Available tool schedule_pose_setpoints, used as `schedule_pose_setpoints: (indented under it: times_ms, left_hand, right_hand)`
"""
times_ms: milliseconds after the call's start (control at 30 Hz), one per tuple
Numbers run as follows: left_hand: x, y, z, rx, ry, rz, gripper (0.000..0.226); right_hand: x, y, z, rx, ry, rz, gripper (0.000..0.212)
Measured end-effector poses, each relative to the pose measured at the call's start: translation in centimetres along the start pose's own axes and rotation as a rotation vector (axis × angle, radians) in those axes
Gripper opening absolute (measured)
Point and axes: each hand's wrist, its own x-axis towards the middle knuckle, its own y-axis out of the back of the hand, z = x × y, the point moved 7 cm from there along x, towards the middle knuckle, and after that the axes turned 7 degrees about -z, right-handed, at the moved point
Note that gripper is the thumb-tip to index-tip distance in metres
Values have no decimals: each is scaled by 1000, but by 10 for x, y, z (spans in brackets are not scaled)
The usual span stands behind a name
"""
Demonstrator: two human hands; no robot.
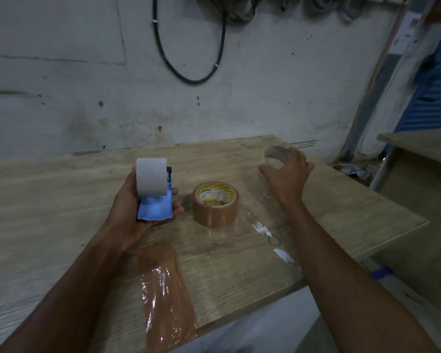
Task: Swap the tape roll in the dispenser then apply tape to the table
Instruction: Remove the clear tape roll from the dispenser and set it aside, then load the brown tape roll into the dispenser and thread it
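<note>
Left hand (pixel 138 207) is clamped around the blue dispenser (pixel 155 207), held just above the table (pixel 61 189); a white roll (pixel 150 177) sits mounted at its top. Right hand (pixel 287 174) is at the far right of the table, fingers curled around a clear roll (pixel 274 155) (contact looks real, but a firm grip I cannot confirm). Whether that roll is being set down or picked up cannot be told.

Judgement: the swap is under way. To do it well, keep the dispenser steady in the left palm, fingers clear of the black cutter end (pixel 169 174), and keep the roll square to the hub rather than tilted.

Surroundings: a brown roll (pixel 215 203) lies flat between the two hands, near the dispenser. A brown tape strip (pixel 166 296) is stuck on the near edge, and a clear strip (pixel 273 238) runs under the right forearm. A black cable (pixel 189 47) loops on the wall behind.

Obstruction: the brown roll lies in the path between the hands; go over it. The right hand works near the table's far corner, so a dropped roll could roll off.
</note>
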Motion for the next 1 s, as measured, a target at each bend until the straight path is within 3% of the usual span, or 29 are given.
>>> schedule_pose_setpoints:
  times_ms: [267,433,600,700,800,933,1000]
  left_hand:
    - [-11,-12,0,-12,27,-3,64]
    - [-13,-18,-1,-75,26,-38,65]
    - [-17,-28,1,-127,18,-110,48]
    - [-19,-32,2,-121,4,-131,45]
    - [-19,-35,3,-134,-2,-158,43]
    - [-11,-26,5,-188,-14,-194,84]
    - [-5,-18,5,-196,-32,-185,88]
  right_hand:
    - [-5,-1,1,-129,-46,-92,87]
    - [-5,-9,9,-190,-134,-198,99]
    - [-8,-13,11,-231,-154,-244,98]
    - [-8,-8,8,-223,-139,-206,96]
    - [-7,7,-7,-123,-37,-50,78]
    - [-14,15,-24,-7,87,6,55]
    - [-19,13,-29,33,123,-22,49]
